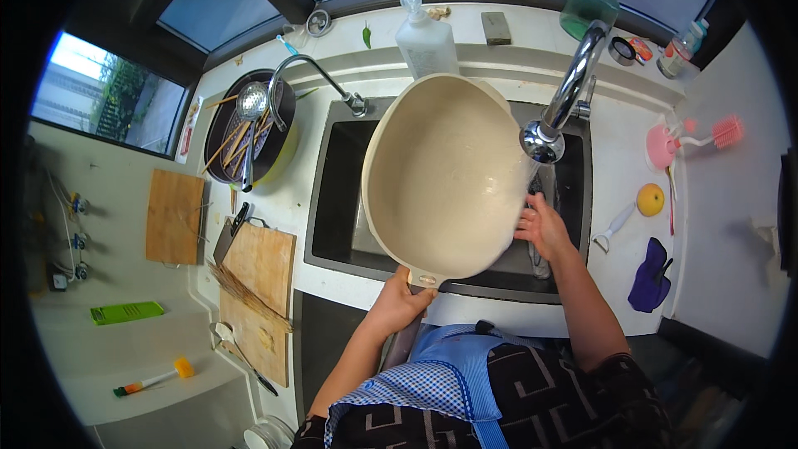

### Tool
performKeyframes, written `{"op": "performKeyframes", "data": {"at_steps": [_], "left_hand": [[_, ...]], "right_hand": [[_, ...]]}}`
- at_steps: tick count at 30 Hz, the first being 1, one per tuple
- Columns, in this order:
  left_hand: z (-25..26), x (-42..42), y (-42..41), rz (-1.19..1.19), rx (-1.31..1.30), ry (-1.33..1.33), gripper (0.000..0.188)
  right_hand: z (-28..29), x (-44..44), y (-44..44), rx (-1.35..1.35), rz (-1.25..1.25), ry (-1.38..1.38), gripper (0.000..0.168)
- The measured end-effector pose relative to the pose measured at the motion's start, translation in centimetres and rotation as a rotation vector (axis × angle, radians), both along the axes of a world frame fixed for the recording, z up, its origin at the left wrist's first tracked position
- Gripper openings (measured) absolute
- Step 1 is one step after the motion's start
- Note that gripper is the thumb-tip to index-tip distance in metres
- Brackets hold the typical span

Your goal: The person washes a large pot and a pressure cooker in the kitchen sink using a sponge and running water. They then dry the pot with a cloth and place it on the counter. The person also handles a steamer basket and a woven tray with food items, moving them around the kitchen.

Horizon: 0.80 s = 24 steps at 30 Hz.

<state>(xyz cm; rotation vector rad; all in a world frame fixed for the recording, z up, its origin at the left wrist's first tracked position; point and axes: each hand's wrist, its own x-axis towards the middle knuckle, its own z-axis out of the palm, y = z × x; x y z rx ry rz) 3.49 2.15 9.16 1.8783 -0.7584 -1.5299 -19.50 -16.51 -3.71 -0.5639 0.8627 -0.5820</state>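
A large cream-coloured wok [446, 168] is held tilted over a dark double sink [340, 193], its inside facing me. My left hand [402, 302] grips its handle where it joins the rim. At the wok's right edge is my right hand [541, 224], fingers apart and slightly curled; whether the fingertips touch the wok is hard to tell. Water runs from the chrome faucet [542, 142] down by the wok's right rim, just above that hand. The wok's surface looks wet there. The wok hides much of the sink.
Left of the sink, a basin [288, 156] holds a skimmer [252, 101] and chopsticks. Nearer lie a cleaver [225, 240], a cutting board [274, 262] and a straw whisk [249, 296]. A pump bottle [427, 43] stands behind. At right are a peeler [617, 224], a fruit [650, 199] and a purple cloth [649, 280].
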Motion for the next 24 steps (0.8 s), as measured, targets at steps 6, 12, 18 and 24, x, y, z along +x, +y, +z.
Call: {"op": "performKeyframes", "data": {"at_steps": [6,12,18,24], "left_hand": [[1.3,0.4,0.7,-0.276,-0.017,-0.884,0.075],[-0.2,0.7,1.6,-0.231,-0.075,-0.746,0.059],[0.6,-1.4,-0.3,0.073,0.141,0.261,0.032],[-2.0,-2.1,1.0,0.037,0.199,0.534,0.032]], "right_hand": [[-2.5,0.7,-1.4,-0.364,0.079,0.539,0.049],[-1.7,-2.6,-12.0,-0.848,-0.357,1.070,0.047],[-1.0,-6.6,-26.9,-0.948,-0.047,1.402,0.033],[-1.1,-4.0,-26.4,-1.078,-0.017,1.539,0.033]]}}
